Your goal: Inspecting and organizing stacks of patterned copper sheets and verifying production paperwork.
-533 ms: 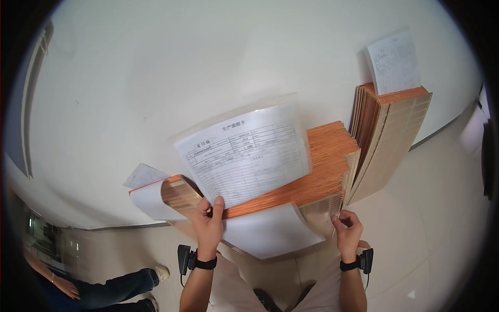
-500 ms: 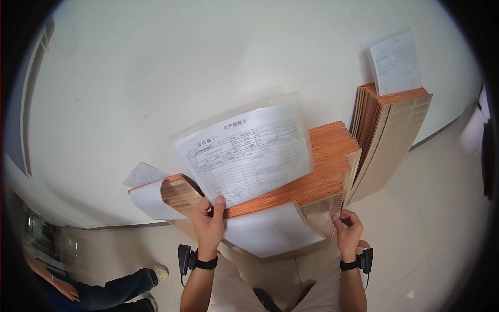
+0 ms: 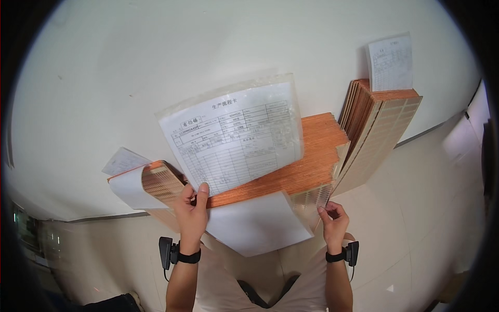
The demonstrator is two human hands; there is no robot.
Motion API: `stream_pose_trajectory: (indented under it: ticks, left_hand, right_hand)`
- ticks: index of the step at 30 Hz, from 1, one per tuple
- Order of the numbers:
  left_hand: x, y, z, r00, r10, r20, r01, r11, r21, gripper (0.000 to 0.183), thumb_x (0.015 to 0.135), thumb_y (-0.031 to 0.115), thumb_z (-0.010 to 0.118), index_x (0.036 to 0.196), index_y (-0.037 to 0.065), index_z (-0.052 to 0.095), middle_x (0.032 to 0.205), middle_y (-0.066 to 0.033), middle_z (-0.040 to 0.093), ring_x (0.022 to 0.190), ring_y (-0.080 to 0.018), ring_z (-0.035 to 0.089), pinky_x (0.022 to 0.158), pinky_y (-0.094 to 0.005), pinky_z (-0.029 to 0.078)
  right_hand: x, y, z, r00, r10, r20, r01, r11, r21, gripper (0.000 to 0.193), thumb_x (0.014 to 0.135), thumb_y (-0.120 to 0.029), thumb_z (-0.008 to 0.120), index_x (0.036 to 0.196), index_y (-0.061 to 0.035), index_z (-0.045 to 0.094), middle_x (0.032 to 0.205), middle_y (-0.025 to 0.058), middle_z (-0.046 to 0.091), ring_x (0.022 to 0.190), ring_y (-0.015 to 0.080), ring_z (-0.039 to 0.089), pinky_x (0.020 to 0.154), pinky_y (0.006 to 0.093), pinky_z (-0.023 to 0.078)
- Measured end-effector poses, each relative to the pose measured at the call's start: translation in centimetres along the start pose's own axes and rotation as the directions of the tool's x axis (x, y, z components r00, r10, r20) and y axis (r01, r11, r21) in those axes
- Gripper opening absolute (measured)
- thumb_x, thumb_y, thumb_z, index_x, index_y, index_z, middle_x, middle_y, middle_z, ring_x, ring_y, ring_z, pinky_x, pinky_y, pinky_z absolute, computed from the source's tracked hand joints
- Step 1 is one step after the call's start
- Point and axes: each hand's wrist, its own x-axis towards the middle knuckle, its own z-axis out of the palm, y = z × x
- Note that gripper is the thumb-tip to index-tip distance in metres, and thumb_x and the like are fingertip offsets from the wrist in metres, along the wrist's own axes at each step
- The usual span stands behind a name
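Note:
My left hand pinches the lower left corner of a printed form in a clear plastic sleeve. The form stands tilted over a stack of thin panels with orange-copper edges, hiding part of it. My right hand has thumb and fingertips closed at the near right corner of the stack, on the front patterned panel. Whether it grips one panel or several, I cannot tell. A blank white sheet hangs down the stack's near face, between my two hands.
Right of the stack, another tall bundle of panels leans against the white wall, with a paper form on top. At left stands a smaller bundle with papers. Light floor tiles lie below. A person's leg shows at lower left.
The whole scene has shifted slightly left and up in view. Both hands keep their holds, and the sleeved form stands a little more upright. The person at lower left has mostly left the view.

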Motion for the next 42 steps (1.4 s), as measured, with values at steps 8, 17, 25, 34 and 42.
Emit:
stream_pose_trajectory:
  ticks: [8,17,25,34,42]
  left_hand:
    - [-0.1,0.2,0.3,1.000,0.003,-0.013,-0.003,1.000,-0.011,0.025,0.093,0.019,0.058,0.098,-0.005,0.064,0.083,-0.0021,0.065,0.074,-0.0046,0.051,0.068,-0.0206,0.041]
    - [0.0,0.4,0.1,1.000,0.002,-0.010,-0.002,1.000,-0.001,0.025,0.092,0.018,0.059,0.098,-0.005,0.064,0.084,-0.0034,0.066,0.075,-0.0050,0.052,0.068,-0.0207,0.042]
    - [-0.1,0.6,0.0,0.999,-0.042,0.029,0.041,0.999,0.018,0.024,0.092,0.017,0.059,0.098,-0.006,0.064,0.084,-0.0044,0.066,0.075,-0.0059,0.053,0.068,-0.0220,0.043]
    - [-0.1,0.4,0.3,1.000,-0.013,0.002,0.013,1.000,-0.021,0.022,0.092,0.015,0.059,0.097,-0.005,0.065,0.084,-0.0045,0.067,0.076,-0.0062,0.053,0.069,-0.0222,0.044]
    - [3.8,3.8,-4.2,0.997,-0.058,0.042,0.054,0.993,0.100,0.025,0.094,0.020,0.054,0.089,-0.003,0.062,0.080,-0.0039,0.063,0.071,-0.0075,0.054,0.067,-0.0226,0.042]
  right_hand:
    - [0.0,0.4,-0.3,1.000,-0.012,0.004,0.012,1.000,-0.016,0.024,0.077,-0.006,0.074,0.095,0.0042,0.062,0.082,0.0078,0.065,0.077,0.0140,0.062,0.077,0.0273,0.050]
    - [0.0,0.3,-0.2,1.000,-0.004,0.002,0.004,1.000,-0.002,0.024,0.076,-0.006,0.074,0.094,0.0041,0.062,0.081,0.0066,0.064,0.077,0.0135,0.061,0.076,0.0268,0.049]
    - [0.1,0.3,-0.2,1.000,-0.008,0.005,0.008,1.000,-0.012,0.023,0.076,-0.004,0.074,0.093,0.0031,0.060,0.083,0.0040,0.060,0.077,0.0116,0.059,0.073,0.0250,0.049]
    - [0.0,0.2,-0.3,1.000,0.015,0.002,-0.015,1.000,-0.011,0.023,0.076,-0.005,0.074,0.092,0.0035,0.061,0.082,0.0046,0.061,0.077,0.0122,0.059,0.075,0.0259,0.049]
    - [0.1,0.2,-0.4,1.000,0.011,0.014,-0.010,0.999,-0.046,0.022,0.077,-0.006,0.074,0.093,0.0043,0.062,0.082,0.0056,0.063,0.078,0.0127,0.060,0.077,0.0265,0.049]
